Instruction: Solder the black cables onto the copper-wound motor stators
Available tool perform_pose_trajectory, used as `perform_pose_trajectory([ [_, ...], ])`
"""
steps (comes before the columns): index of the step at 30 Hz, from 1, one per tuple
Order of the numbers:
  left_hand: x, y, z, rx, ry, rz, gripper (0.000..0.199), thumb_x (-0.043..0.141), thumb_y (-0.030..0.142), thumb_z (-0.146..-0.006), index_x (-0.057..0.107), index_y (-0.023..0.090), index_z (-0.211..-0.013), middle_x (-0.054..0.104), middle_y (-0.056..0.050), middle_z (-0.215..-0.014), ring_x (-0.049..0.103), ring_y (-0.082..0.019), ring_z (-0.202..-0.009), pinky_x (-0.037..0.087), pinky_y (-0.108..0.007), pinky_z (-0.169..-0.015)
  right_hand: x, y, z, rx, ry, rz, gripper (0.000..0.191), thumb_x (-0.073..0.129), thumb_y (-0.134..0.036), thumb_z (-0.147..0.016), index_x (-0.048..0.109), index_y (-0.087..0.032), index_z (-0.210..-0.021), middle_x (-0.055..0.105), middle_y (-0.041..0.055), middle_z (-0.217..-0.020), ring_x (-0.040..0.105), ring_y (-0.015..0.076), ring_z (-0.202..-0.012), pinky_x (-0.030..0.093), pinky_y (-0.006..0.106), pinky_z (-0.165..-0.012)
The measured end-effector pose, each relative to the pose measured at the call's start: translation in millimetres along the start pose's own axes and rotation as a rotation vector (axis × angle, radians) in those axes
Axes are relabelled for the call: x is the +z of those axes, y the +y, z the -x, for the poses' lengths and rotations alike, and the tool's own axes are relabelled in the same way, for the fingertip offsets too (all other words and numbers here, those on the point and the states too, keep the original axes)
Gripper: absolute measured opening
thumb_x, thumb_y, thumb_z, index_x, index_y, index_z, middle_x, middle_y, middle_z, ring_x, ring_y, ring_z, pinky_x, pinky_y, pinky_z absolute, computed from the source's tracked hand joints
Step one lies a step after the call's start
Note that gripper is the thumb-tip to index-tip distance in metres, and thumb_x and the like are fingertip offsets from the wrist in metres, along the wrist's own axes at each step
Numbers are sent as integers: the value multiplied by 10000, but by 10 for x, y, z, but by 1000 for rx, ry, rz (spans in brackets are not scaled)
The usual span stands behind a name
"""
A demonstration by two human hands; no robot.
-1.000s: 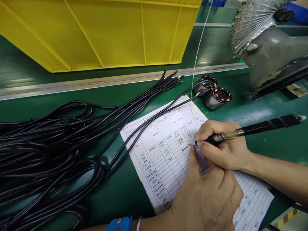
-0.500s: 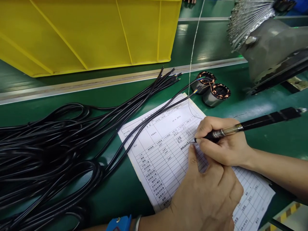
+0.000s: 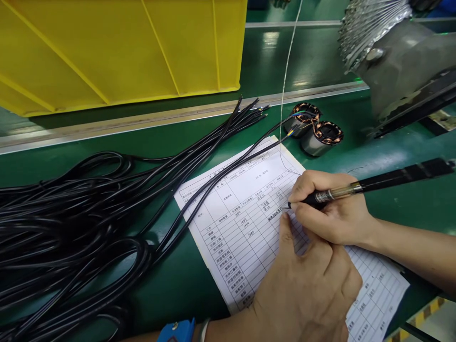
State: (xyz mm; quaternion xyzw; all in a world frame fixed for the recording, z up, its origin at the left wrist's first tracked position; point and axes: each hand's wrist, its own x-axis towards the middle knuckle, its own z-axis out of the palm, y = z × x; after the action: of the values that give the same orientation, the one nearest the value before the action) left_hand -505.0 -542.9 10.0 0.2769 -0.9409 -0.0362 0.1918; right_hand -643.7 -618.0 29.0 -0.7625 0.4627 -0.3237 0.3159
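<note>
A printed form (image 3: 221, 228) with handwritten entries lies at a slant on the green bench. My right hand (image 3: 331, 211) grips a black pen (image 3: 402, 175), its tip touching the paper in one of the table's rows. My left hand (image 3: 309, 285) rests on the sheet, index finger stretched out just below the pen tip; its other fingers are spread loosely and partly overlap the right hand. Black cables cross the form's upper left part. Two motor stators (image 3: 322, 137) with copper windings stand just beyond its top edge, wires joined to them.
A large bundle of black cables (image 3: 89, 223) covers the bench's left side. Behind it stands a yellow bin (image 3: 124, 52). A grey metal machine part (image 3: 399, 66) rises at the back right. A thin pale string (image 3: 288, 61) hangs down to the form.
The pen tip has shifted very slightly along the row, with a bit more writing behind it. The yellow bin has slid to the left. The left hand stays nearly still.
</note>
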Motion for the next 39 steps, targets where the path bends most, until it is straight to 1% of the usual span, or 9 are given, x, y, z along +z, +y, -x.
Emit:
perform_pose_trajectory([
  [3, 14, 2, 10, 26, -47, -4, 308, 404, 241, -967, 603, 123, -1171, 613, -89, -1039, 540, -250, -1010, 418, -589, -1037, -8, 2, -1, -11, -19, 7, 133, 552, -97, -682, 507, -215, -641, 591, -19, -565, 520, 108, -482, 408, 251, -423],
  [8, 77, 22, 24, 14, -5, -7, 285, 396, 234, -966, 590, 120, -1143, 596, -78, -1022, 540, -258, -1015, 358, -650, -1067, -9, 5, 0, -30, -18, 6, 133, 558, -89, -679, 517, -213, -652, 604, -16, -578, 530, 113, -488, 427, 255, -432],
  [11, 81, 23, 26, 22, -9, -11, 279, 400, 228, -966, 583, 124, -1148, 594, -77, -1034, 538, -259, -1029, 343, -654, -1080, -2, 6, 1, -25, -12, 5, 123, 550, -98, -696, 522, -212, -657, 597, -17, -575, 522, 109, -480, 415, 250, -421],
  [17, 47, 20, 23, 18, -10, -12, 290, 388, 237, -968, 594, 130, -1141, 602, -79, -1021, 543, -259, -1014, 370, -641, -1065, -2, 15, 4, -52, -18, 21, 131, 538, -99, -690, 497, -211, -636, 587, -16, -573, 512, 103, -477, 398, 242, -413],
  [23, 45, 20, 25, 18, -23, -32, 302, 392, 240, -966, 590, 130, -1165, 607, -87, -1043, 546, -261, -1011, 409, -629, -1026, -6, 4, 6, -35, 29, 19, 141, 547, -89, -690, 503, -214, -641, 564, -24, -565, 482, 95, -476, 381, 241, -413],
  [27, 40, 8, 20, 19, -43, -38, 310, 394, 267, -964, 589, 138, -1167, 609, -96, -1065, 541, -279, -1047, 402, -642, -1027, -2, 1, 5, -6, 7, 5, 136, 559, -96, -693, 512, -215, -645, 566, -25, -568, 479, 98, -480, 380, 244, -415],
  [31, 30, 9, 14, 26, -64, -23, 322, 394, 276, -959, 583, 131, -1176, 608, -102, -1066, 538, -285, -1056, 399, -652, -1024, -3, -2, 4, 9, 13, 22, 134, 564, -105, -692, 509, -219, -647, 554, -31, -558, 462, 95, -474, 373, 242, -416],
  [35, 37, 22, 19, 18, -60, -23, 316, 411, 269, -956, 576, 122, -1183, 603, -102, -1067, 539, -281, -1054, 393, -652, -1035, -11, -5, 1, 12, 3, 17, 142, 567, -104, -691, 498, -219, -643, 567, -27, -565, 482, 101, -481, 382, 243, -420],
  [39, 55, 26, 26, 19, -53, -18, 304, 415, 277, -960, 576, 137, -1176, 597, -88, -1057, 535, -274, -1057, 394, -648, -1042, -11, -1, 6, 8, -11, 5, 152, 562, -96, -686, 487, -220, -639, 573, -22, -565, 496, 111, -481, 378, 249, -415],
])
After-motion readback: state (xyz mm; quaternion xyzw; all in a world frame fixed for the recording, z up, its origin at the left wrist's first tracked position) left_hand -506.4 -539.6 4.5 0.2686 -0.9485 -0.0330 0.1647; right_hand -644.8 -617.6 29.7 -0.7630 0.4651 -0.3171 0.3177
